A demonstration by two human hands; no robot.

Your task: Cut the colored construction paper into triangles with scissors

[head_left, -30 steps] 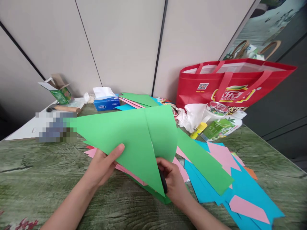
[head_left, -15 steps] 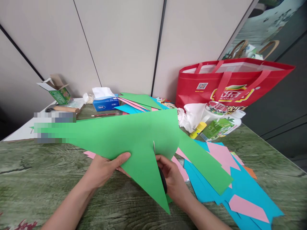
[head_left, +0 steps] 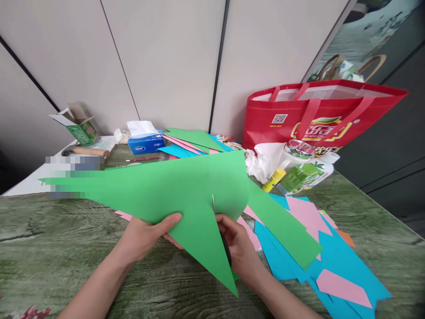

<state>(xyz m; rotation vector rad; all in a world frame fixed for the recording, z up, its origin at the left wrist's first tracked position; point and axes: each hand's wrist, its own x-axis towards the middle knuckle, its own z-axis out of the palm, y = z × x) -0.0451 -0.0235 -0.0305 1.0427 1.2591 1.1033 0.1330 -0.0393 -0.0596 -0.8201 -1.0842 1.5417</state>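
Holding green paper [head_left: 159, 190] by its lower edge above the table [head_left: 159, 283] in the left grip [head_left: 141, 237], and scissors [head_left: 227, 251] in the right grip [head_left: 241, 243], partway through. Probably light, bendy, easily creased; best pinched flat near the scissors.

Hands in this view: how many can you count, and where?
2. The left hand grips the green paper by its lower edge, thumb on top; the right hand holds black-handled scissors beside the cut. No other shows, though a pixelated patch hides detail.
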